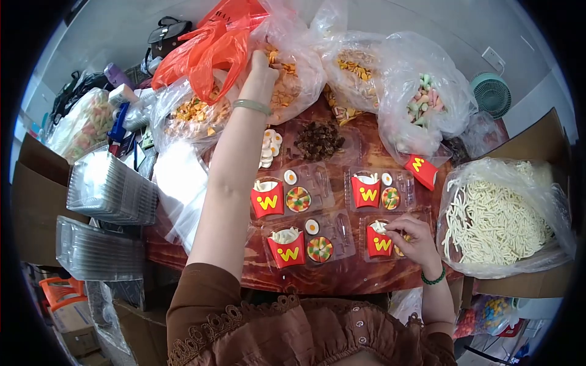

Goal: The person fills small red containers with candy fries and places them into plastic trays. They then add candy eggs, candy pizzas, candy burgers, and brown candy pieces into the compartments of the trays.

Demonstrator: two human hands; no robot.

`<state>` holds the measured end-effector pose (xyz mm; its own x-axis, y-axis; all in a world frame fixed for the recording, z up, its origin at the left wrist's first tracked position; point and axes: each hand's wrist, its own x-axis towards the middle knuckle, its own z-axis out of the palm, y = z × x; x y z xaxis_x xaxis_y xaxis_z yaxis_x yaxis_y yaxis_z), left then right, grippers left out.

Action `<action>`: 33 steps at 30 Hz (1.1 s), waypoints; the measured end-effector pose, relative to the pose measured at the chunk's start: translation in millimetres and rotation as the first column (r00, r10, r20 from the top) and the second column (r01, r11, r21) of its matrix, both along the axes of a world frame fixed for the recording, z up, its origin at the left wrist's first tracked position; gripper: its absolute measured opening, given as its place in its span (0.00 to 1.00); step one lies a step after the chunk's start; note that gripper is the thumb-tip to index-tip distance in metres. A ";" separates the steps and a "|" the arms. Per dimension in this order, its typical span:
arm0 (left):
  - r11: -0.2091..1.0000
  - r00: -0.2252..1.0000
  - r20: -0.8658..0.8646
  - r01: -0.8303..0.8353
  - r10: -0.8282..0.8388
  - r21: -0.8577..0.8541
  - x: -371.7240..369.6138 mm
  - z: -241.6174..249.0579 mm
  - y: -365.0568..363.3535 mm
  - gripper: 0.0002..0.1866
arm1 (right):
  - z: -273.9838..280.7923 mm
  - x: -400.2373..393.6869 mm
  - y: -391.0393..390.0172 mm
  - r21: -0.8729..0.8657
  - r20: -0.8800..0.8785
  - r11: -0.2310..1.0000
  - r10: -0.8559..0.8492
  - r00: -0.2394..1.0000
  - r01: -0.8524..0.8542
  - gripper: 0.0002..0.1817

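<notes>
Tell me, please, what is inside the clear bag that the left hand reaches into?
The clear bag holds small orange-yellow candy pieces. The left hand is at its opening; the fingertips and anything they grasp are hidden by plastic.

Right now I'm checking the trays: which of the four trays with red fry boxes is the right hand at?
The near-right tray: the right hand rests on it beside its red fry box. No hand touches the other three.

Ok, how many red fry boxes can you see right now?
5: far-left tray box, far-right tray box, near-left tray box, near-right box by the right hand, loose box. Bags may hide more.
</notes>
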<state>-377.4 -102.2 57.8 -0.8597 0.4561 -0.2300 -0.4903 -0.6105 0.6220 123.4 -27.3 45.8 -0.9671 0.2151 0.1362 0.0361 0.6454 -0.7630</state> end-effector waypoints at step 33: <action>0.824 0.700 0.458 0.545 -0.548 0.154 318.7 -74.0 -150.7 0.14 | -16.4 -110.7 -55.4 -0.178 0.208 0.936 0.337 0.918 -0.303 0.09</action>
<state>-58.7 -252.9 -16.2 -0.2470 0.8143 -0.5252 -0.9631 -0.1464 0.2259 12.7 -82.7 29.5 -0.9879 -0.1110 -0.1081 0.0314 0.5395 -0.8414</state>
